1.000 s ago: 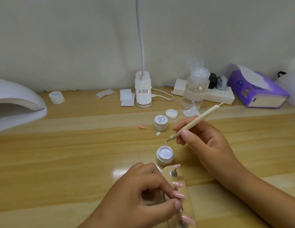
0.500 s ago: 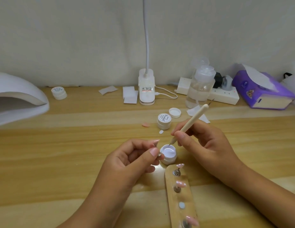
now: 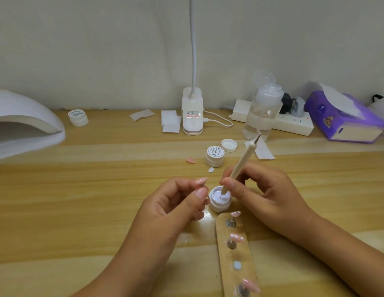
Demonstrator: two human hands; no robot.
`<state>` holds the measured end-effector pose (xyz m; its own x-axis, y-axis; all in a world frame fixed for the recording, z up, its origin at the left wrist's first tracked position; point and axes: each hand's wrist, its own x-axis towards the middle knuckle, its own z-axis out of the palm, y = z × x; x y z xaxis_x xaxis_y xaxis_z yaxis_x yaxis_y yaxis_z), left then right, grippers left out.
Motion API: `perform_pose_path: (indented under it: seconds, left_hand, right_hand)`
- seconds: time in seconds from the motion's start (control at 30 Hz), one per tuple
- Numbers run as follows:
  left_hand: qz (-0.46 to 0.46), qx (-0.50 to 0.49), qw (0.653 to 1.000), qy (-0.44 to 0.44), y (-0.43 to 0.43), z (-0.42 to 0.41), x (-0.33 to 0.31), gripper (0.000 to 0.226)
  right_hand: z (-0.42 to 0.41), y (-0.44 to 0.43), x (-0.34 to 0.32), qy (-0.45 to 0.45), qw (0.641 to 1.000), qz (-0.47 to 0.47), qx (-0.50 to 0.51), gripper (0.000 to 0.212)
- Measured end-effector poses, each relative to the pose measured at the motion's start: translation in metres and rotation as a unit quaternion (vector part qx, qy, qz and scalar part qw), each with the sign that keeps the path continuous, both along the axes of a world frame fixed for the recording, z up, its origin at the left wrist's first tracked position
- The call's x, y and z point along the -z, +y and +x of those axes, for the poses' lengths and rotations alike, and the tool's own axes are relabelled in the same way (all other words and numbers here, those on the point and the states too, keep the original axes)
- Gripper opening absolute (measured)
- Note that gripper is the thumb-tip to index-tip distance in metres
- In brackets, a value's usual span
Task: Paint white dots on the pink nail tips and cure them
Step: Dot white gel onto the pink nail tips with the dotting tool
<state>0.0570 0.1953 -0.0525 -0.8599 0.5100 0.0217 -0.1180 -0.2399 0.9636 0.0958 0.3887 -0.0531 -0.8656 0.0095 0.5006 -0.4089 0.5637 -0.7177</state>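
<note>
Work surface: a wooden table with a smooth, banded pale grain. The left hand is raised just left of the open jar, palm turned inward, with thumb and forefinger pinching one glossy, tapered pink nail tip. The remaining fingers are curled beneath. The right hand grips the dotting tool, a slim cream shaft with a metal point at its upper end. It is held pen-fashion and tilted to the right, and its lower end sits in the white gel of the open jar. That jar is short, round and white, standing between the two hands at the head of the wooden holder strip. The strip is flat with rounded ends and carries three pink tips on small metal stands, the middle one showing white dots, plus one bare white pad. Jars counted: three, namely the open one, a lidded jar behind it and another lidded jar at far left. One loose white lid, one loose pink tip and one small white chip lie near the middle jar. The white domed curing lamp sits at the left edge. Along the wall stand a clip lamp on a gooseneck, a clear plastic bottle, a power strip and a purple tissue box.
</note>
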Motion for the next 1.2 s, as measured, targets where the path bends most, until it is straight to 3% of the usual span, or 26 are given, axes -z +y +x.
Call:
perform_pose_path:
  seconds: [0.27, 0.47, 0.57, 0.77, 1.0, 1.2]
  left_hand:
    - [-0.002, -0.003, 1.0, -0.001, 0.0, 0.0, 0.001, 0.016]
    - [-0.008, 0.013, 1.0, 0.015, 0.0, 0.001, -0.003, 0.023]
    - [-0.021, 0.023, 0.999, 0.02, 0.001, 0.001, -0.004, 0.017]
    - [-0.043, 0.059, 0.997, 0.033, 0.0, 0.003, -0.004, 0.027]
    - [-0.059, 0.08, 0.993, 0.065, 0.0, 0.003, -0.005, 0.009]
    - [-0.052, 0.093, 0.991, 0.083, 0.0, 0.004, -0.005, 0.021]
  right_hand:
    - [0.002, -0.001, -0.003, -0.021, 0.998, -0.054, 0.01, 0.017]
    - [0.006, -0.001, -0.012, -0.005, 0.954, -0.299, 0.033, 0.008]
    - [0.01, 0.001, -0.013, -0.021, 0.929, -0.368, 0.008, 0.021]
    - [0.019, -0.008, -0.009, -0.039, 0.912, -0.408, -0.026, 0.017]
    - [0.022, -0.016, -0.011, -0.057, 0.905, -0.417, -0.055, 0.025]
    - [0.023, -0.02, -0.012, -0.074, 0.912, -0.4, -0.06, 0.027]
